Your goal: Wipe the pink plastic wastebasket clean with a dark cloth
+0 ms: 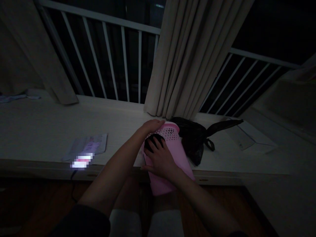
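The room is looking very dim. A small glowing thing (82,160) left of the left hand (152,125) is giving the strongest light, and square blocks are hiding what it is. Above that hand, the window (143,13) is looking almost black, with a faint pale streak (160,5) shining. Under the right hand (161,159), the pink bin (176,154) is looking dull, and a black patch (151,138) by the fingers is showing no detail. Right of that hand, the black bag (195,138) is losing its folds in the dark. The far right side is looking soft.
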